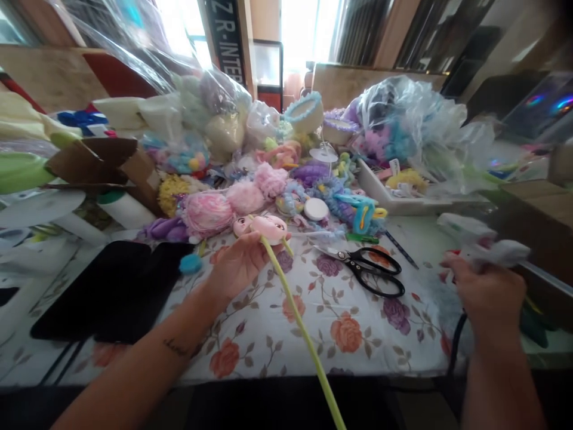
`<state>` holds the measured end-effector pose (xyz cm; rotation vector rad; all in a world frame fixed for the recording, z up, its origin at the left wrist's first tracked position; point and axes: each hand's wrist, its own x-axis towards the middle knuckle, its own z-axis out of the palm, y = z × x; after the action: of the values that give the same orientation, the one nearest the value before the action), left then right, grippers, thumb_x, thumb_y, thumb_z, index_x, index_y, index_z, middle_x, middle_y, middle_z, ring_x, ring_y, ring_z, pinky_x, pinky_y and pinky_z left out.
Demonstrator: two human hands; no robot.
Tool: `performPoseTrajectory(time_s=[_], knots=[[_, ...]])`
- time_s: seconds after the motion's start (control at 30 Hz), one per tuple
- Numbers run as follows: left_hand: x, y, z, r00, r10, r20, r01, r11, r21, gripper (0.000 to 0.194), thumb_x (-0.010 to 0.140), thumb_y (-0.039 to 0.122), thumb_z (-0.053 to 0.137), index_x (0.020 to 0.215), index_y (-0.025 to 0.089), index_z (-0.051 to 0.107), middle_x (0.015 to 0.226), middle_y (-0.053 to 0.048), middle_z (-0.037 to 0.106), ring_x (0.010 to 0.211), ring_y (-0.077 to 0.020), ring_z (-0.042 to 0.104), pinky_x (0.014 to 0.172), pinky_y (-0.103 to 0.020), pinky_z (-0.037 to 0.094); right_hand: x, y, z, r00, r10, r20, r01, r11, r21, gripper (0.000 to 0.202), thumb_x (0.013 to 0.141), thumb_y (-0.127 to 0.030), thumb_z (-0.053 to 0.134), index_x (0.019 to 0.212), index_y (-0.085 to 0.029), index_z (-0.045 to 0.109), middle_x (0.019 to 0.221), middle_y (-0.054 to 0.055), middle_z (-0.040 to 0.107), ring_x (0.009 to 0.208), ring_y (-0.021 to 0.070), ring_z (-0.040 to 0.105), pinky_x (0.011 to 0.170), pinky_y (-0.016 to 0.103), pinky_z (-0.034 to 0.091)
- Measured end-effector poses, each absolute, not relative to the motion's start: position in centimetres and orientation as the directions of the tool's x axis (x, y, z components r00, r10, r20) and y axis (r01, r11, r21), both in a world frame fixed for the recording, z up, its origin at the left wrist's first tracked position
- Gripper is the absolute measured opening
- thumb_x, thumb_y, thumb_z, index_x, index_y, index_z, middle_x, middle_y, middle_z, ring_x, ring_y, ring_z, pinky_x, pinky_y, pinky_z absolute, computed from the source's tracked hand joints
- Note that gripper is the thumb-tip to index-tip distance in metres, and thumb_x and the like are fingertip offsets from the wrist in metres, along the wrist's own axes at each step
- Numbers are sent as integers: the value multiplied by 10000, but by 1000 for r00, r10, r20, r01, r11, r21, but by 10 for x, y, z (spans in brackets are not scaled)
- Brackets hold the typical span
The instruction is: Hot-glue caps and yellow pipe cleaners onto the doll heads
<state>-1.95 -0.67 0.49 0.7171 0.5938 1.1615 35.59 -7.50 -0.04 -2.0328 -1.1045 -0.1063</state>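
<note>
My left hand (244,263) is closed on a small pink doll head (270,229) with painted eyes. A second, similar pink face (242,225) shows just behind my fingers. From the head a long pale green strip (298,313) runs down past the table's front edge. At the right, my right hand (487,292) wraps around a white hot glue gun (483,236), slightly blurred, with a black cord (456,340) hanging below. Between the hands lie black-handled scissors (371,272), blades pointing left and a little apart.
A black tablet (111,292) lies left, near a blue cap (190,264). Pink yarn balls (208,214), a white round lid (316,209), blue clips (362,212) and a pen (401,248) lie behind. Plastic bags (412,119), a white tray (403,206) and cardboard boxes (101,164) crowd the back.
</note>
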Motion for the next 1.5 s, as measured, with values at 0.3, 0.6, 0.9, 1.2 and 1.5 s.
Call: performPoseTrajectory(time_s=[0.3, 0.6, 0.9, 1.2, 1.5], knots=[[-18, -3, 4, 199, 975, -96, -628, 202, 752, 224, 777, 244, 663, 969, 129, 661, 1017, -95, 736, 1035, -205, 680, 927, -254, 541, 202, -103, 12, 315, 946, 77, -15, 86, -996, 200, 774, -370, 707, 898, -213, 689, 577, 1, 636, 442, 152, 562, 387, 255, 433], [-17, -5, 4, 200, 976, -90, -655, 201, 729, 246, 816, 182, 604, 1048, 119, 659, 1001, -85, 740, 999, -185, 688, 875, -226, 550, 153, -107, -17, 20, 993, -115, -100, -113, -989, 349, 785, -476, 696, 991, -196, 720, 616, 26, 651, 487, 142, 542, 416, 253, 448], [-12, -13, 8, 231, 963, -142, -660, 262, 704, 305, 830, 135, 589, 1129, 115, 646, 999, -91, 742, 1003, -193, 692, 884, -244, 549, 153, -115, -16, 84, 986, -142, 74, -149, -986, 311, 814, -486, 648, 833, -181, 703, 574, -12, 590, 483, 99, 489, 509, 227, 460], [-11, -15, 8, 264, 954, -139, -653, 283, 703, 336, 855, 134, 551, 1182, 115, 625, 1012, -93, 739, 1016, -192, 689, 893, -240, 543, 151, -114, -13, 112, 979, -168, 127, -182, -975, 361, 827, -525, 623, 756, -175, 671, 577, -3, 580, 516, 111, 500, 505, 223, 445], [-11, -16, 8, 281, 947, -159, -639, 308, 704, 219, 864, 145, 531, 1011, 78, 678, 989, -116, 744, 996, -202, 698, 894, -241, 545, 152, -112, -4, 5, 985, -171, 158, -170, -973, 337, 868, -476, 577, 724, -184, 663, 589, -5, 586, 516, 107, 510, 498, 205, 441]])
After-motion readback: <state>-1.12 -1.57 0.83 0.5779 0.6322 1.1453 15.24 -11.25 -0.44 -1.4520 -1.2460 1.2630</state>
